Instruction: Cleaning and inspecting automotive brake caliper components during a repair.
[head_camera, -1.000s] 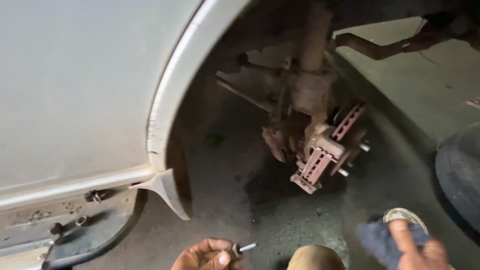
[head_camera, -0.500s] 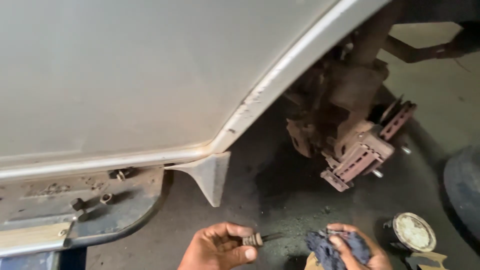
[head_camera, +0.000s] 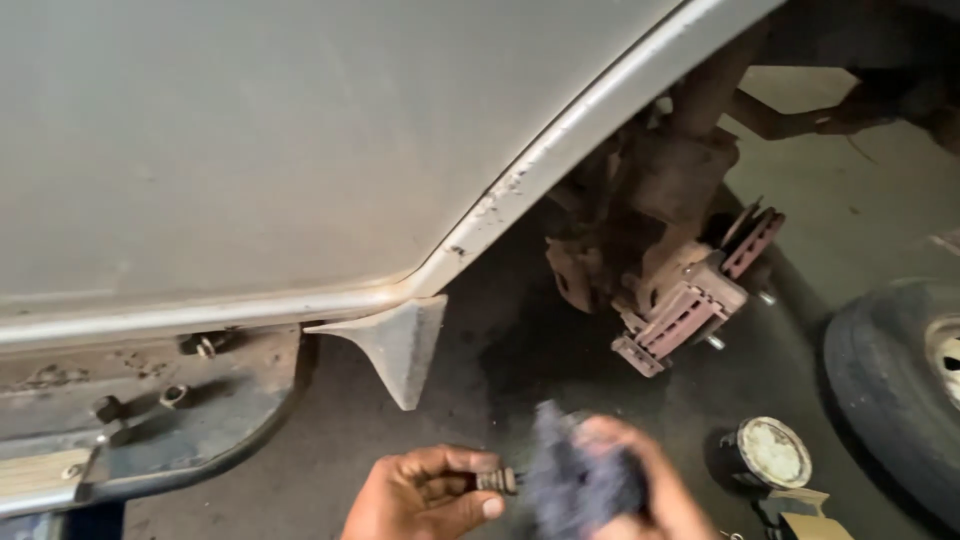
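Knelt on a dark, oil-stained concrete floor (head_camera: 500, 350) beside a dull grey car body panel (head_camera: 250, 130). Pinched a small metal pin (head_camera: 497, 481) in the left hand (head_camera: 425, 495), low and central. Clutched a blurred dark fuzzy rag (head_camera: 580, 475) in the right hand (head_camera: 640, 490) against the pin's tip. Faced a rusty, ribbed brake assembly (head_camera: 680, 300).

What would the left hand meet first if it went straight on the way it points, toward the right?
The dark blue rag bunched in the right hand; the small bolt pinched by the left hand already reaches it, though depth is unclear.

Two hands (head_camera: 425, 495); one rag (head_camera: 580, 480); one tyre (head_camera: 890, 385)
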